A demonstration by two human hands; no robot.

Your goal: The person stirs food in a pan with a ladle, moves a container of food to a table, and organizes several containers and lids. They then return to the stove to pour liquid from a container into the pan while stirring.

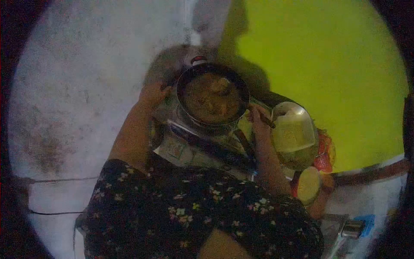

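A dark round pan (213, 97) full of brown stew with paler chunks sits on a stove (189, 138). At its lower right rim my right hand (257, 115) is closed around a brown-handled cooking utensil (270, 123), whose handle end sticks out to the right. The utensil's working end cannot be made out in the dim light. On the left, my left hand (156, 93) is beside the pan's rim with its fingers curled. Shadow hides what they hold, if anything. A red-trimmed side handle (198, 60) shows at the pan's far side.
Right of the pan stands a bowl (297, 159) with a pale, translucent container (295, 129) in it. Nearby are a red package (324, 151) and a round pale-topped container (308, 185). A dark handle (244, 143) lies at the stove's front. Walls stand close behind.
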